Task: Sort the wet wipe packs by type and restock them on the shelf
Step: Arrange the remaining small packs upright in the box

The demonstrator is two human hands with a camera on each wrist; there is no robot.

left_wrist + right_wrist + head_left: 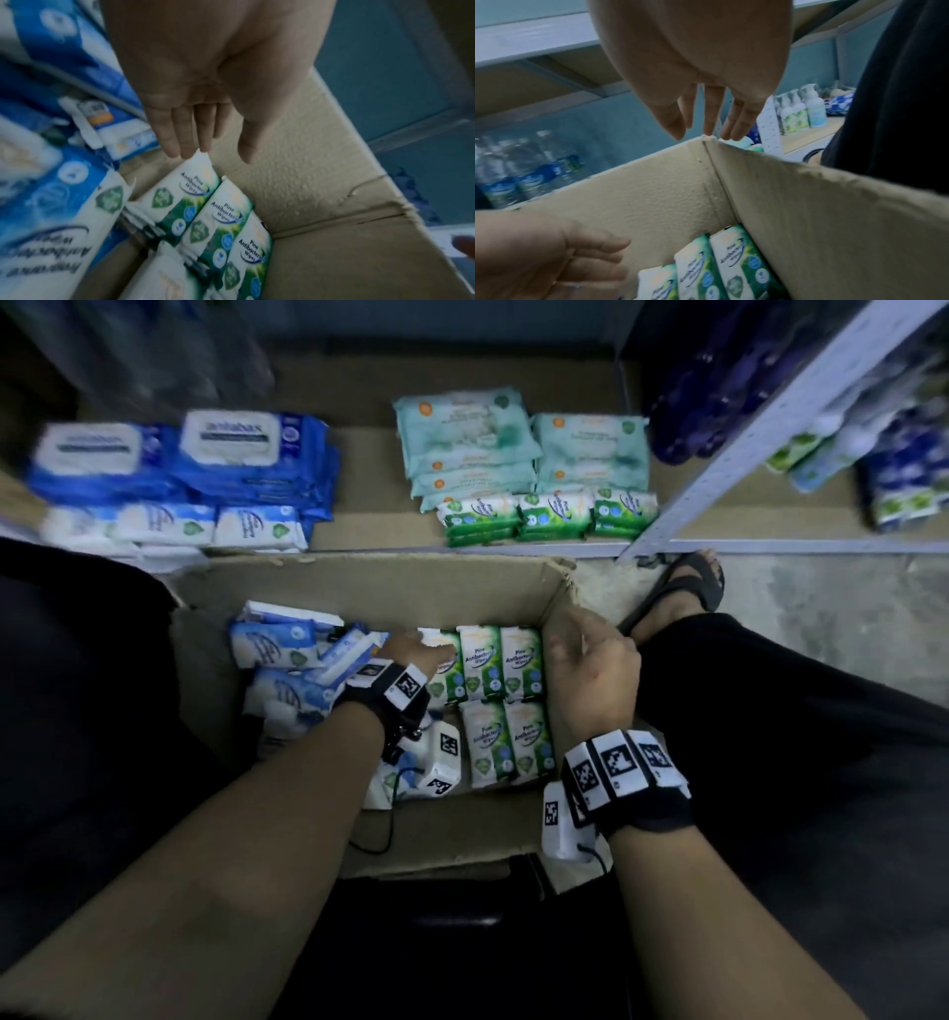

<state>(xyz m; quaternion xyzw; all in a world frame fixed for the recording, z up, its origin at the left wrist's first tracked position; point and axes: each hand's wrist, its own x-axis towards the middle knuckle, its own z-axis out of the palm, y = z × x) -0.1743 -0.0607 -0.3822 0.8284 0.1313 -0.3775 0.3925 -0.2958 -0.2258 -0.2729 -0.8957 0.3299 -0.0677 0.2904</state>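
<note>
**Head view: left grip reaching for a green pack**

Left hand (411, 647) is reaching into the cardboard box (359, 588), grip released, straight fingertips (189, 154) touching the top of the nearest green pine pack (180, 194). Right hand (590, 660) is hovering released at the box's far corner, holding nothing. Next, probably: pinching that pack and adding it to the green stack on the shelf (544, 518) ahead.

The cardboard box (359, 588) stands open on top, so hands can pass straight down. Inside, green Pine Antibacterial Wipes packs (500, 665) fill the right half edge to edge, and tumbled blue wipes packs (280, 644) crowd the left. On the shelf (369, 469), a bare strip lies between the blue stacks (241, 454) and the mint stacks (467, 433).
</note>
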